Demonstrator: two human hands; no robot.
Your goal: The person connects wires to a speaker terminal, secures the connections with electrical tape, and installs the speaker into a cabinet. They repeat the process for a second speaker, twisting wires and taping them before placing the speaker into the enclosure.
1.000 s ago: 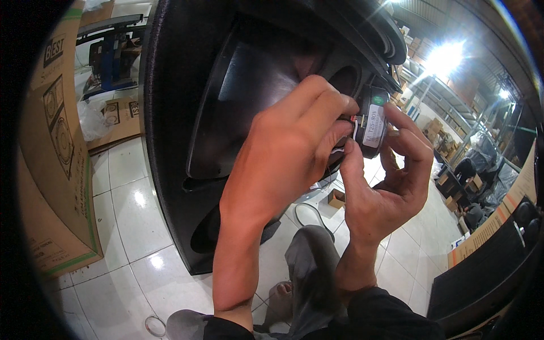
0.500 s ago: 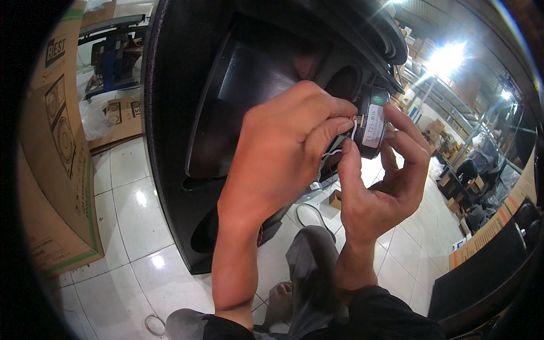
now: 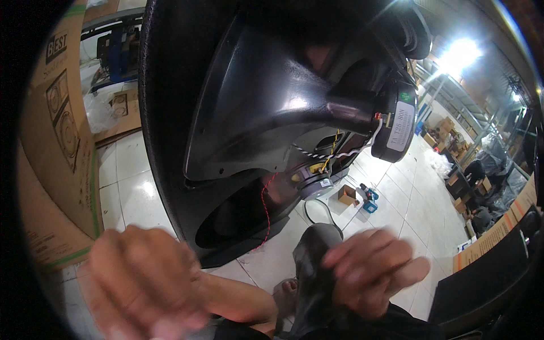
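Left hand (image 3: 144,280) blurred, low, fingers spread, empty. Right hand (image 3: 368,272) blurred, loosely spread, empty, below big black speaker (image 3: 255,113); twisted wire (image 3: 334,154) hung loose.

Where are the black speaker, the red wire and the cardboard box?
black speaker (image 3: 255,107), head view, on the smooth cone wall
red wire (image 3: 262,212), head view, midway along the hanging strand
cardboard box (image 3: 59,136), head view, on its printed side panel

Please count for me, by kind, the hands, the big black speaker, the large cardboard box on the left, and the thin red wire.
Hands: 2, left hand and right hand, both blurred and empty
Black speaker: 1
Cardboard box: 1
Red wire: 1
Total: 5
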